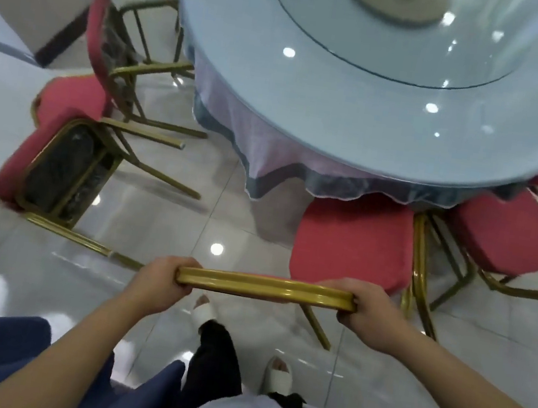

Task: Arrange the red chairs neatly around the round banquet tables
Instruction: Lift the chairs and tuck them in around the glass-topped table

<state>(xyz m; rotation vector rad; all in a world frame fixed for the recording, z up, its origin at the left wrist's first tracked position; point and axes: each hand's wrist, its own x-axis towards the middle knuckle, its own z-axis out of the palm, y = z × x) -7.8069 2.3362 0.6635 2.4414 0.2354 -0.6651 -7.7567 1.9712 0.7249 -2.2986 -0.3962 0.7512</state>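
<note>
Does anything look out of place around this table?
Yes. Left of the round table, a tipped red chair lies on its side, gold legs pointing sideways. The chair both hands hold stands upright.

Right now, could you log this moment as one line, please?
hands: both grip chair backrest | seat: at table edge

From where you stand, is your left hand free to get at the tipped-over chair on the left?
Probably not yet. The left hand and right hand both grip the gold top rail of the chair in front. The floor toward the tipped chair looks open, but it lies well off to the side.
</note>
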